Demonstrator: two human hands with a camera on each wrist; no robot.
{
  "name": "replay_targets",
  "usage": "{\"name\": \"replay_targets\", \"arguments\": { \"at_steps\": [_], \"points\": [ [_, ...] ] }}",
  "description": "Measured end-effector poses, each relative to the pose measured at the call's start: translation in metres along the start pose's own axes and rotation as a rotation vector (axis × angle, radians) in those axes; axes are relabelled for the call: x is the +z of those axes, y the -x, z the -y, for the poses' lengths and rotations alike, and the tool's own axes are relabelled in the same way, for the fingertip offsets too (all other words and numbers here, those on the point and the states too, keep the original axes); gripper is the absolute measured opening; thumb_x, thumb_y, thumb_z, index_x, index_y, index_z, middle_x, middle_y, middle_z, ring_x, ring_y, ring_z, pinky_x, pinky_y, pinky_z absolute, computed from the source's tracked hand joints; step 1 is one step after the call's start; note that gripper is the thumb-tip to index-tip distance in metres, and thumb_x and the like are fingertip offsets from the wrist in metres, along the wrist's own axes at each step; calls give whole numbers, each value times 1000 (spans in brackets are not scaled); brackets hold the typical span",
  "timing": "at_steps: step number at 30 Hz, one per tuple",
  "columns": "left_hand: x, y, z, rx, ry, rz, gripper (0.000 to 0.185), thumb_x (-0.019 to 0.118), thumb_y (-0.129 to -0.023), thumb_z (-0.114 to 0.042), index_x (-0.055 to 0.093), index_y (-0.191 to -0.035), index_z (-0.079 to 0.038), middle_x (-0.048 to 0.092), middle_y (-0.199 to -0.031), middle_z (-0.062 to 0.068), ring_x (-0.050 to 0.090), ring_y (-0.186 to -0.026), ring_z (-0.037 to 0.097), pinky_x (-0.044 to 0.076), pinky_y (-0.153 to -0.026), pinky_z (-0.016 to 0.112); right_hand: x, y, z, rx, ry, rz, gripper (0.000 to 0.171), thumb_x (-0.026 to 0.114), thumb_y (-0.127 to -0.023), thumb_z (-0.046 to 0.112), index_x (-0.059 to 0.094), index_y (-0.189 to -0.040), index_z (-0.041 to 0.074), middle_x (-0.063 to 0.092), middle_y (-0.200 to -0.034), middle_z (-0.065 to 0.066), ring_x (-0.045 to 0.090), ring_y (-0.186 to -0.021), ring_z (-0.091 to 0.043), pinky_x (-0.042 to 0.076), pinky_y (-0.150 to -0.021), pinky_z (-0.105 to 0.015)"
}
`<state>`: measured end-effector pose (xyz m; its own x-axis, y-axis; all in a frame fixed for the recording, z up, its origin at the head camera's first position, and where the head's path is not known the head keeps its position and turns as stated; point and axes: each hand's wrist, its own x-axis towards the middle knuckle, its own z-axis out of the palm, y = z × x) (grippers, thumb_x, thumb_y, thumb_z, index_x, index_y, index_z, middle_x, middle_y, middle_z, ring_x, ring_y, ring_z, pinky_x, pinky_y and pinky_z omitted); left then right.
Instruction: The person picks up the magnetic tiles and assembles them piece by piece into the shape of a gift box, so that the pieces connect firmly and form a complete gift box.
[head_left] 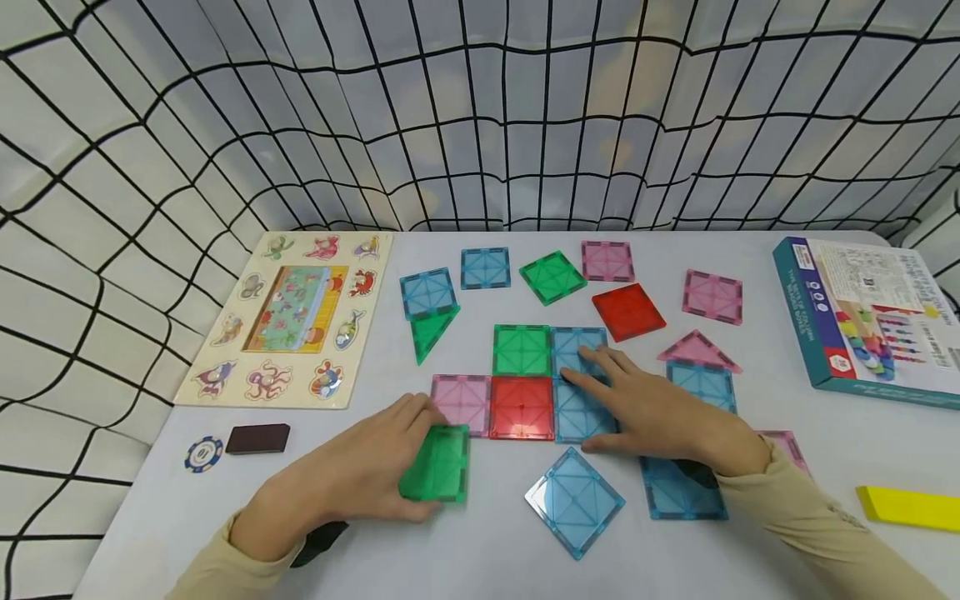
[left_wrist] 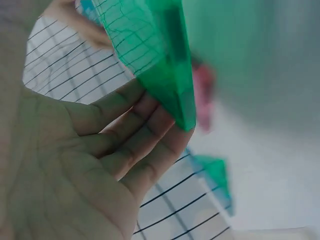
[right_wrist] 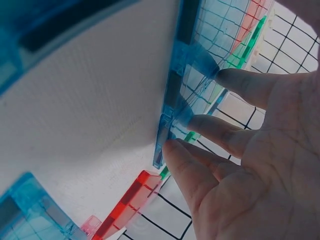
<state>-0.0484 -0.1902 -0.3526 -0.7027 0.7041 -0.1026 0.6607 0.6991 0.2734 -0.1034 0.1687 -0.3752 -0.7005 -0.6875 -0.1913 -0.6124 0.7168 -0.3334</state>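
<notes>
Left hand grips a green square tile, fingers curled round its left and lower edges, thumb along the near edge; the tile sits just below the pink tile at the left end of the joined cluster, near the middle of the surface. In the left wrist view the fingers support the green tile from beneath, tilted. Right hand lies flat, fingers straight and spread, pressing on two stacked blue square tiles at the cluster's right side; right wrist view shows fingertips against the blue tile edge. Red tile and green tile sit between the hands. Loose blue diamond-turned tile lies toward the near edge, bare surface round it. Animal puzzle board at the left edge, boxed game at the right edge, yellow block near the right near corner.
</notes>
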Motion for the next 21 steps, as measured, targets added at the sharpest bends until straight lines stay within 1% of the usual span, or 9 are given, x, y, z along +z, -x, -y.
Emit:
{"name": "replay_targets", "arguments": {
  "at_steps": [4,6,7,8,10,12,14,17,21],
  "points": [
    [-12,-32,18,-3,-15,-108,77,86,-81,-45,57,-132,5,54,-124,11,53,-110,22,58,-93,38,4,-2,-1,6,1,2,89,77,-92,51,39,-162,12,29,-166,-25,28,-150,-55,52,-94,-71],
    [-16,-50,30,-35,-33,-141,78,88,-80,-43,58,-132,7,53,-123,14,53,-109,24,58,-91,37,6,-3,0,5,0,4,89,77,-92,51,39,-162,13,29,-166,-25,28,-150,-54,52,-94,-70],
    [-17,-58,37,-53,-49,-143,79,88,-80,-43,58,-132,9,53,-122,15,52,-110,26,58,-91,38,7,-4,0,-2,1,3,89,77,-92,52,39,-162,13,30,-166,-26,28,-150,-55,52,-94,-70],
    [-18,-65,44,-72,-63,-137,80,89,-81,-43,59,-132,10,54,-122,17,52,-110,27,58,-91,40,8,-5,0,-1,-1,7,89,77,-92,52,39,-162,13,29,-167,-25,27,-151,-54,52,-94,-70],
    [-20,-76,56,-109,-78,-97,79,90,-81,-41,60,-133,10,54,-121,18,52,-111,30,58,-90,42,9,-7,0,-8,-7,11,89,76,-92,52,38,-163,13,28,-167,-25,26,-151,-54,51,-95,-71],
    [-21,-84,65,-137,-73,-45,79,90,-81,-42,61,-134,10,54,-120,18,51,-110,30,58,-88,42,9,-8,-1,-14,-11,12,89,76,-93,52,38,-163,14,27,-168,-24,26,-152,-54,51,-95,-71],
    [-21,-89,72,-149,-54,-6,79,89,-82,-44,62,-135,8,54,-121,17,52,-111,29,57,-89,43,9,-8,-1,-13,-10,9,89,76,-92,52,38,-163,14,27,-168,-23,26,-152,-53,51,-94,-71],
    [-20,-96,77,-130,14,7,78,88,-84,-44,62,-138,6,54,-124,17,51,-114,30,55,-95,44,8,-6,-2,-8,-7,-1,89,76,-92,52,38,-163,13,28,-168,-24,26,-151,-53,52,-94,-70],
    [-16,-104,82,-74,143,-28,76,87,-87,-40,59,-142,4,56,-132,18,51,-121,31,50,-105,47,6,-2,-3,3,-2,-11,90,76,-93,53,38,-163,12,27,-168,-24,26,-152,-53,52,-95,-69]
  ]
}}
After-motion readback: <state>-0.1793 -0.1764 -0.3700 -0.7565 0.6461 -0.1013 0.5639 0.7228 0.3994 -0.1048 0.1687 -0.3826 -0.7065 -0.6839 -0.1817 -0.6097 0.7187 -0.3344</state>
